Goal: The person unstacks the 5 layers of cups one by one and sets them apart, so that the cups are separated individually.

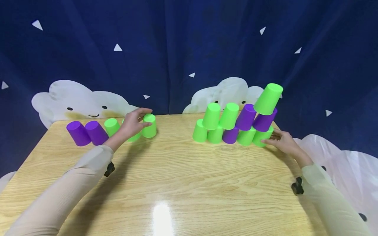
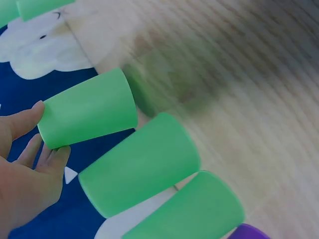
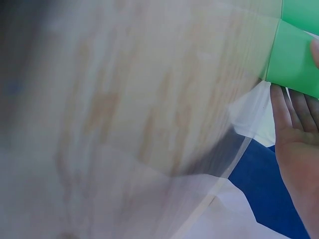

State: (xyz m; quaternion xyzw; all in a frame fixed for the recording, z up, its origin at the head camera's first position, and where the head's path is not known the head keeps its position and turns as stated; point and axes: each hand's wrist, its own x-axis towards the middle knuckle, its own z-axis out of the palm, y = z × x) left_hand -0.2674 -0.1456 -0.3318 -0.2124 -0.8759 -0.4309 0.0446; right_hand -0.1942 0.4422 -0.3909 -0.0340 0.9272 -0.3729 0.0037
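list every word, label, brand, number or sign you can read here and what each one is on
None: no readable text or number shows in any view.
The green cups and purple cups are plain on the sides that show.
The blue cloth shows only pictures: clouds and white triangles.
The black devices at the wrists are too small to tell if they carry any marking.

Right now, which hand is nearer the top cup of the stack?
The right hand: it is below the top cup, slightly to its right, at the bottom right cup. The left hand is far to its left, holding another green cup.
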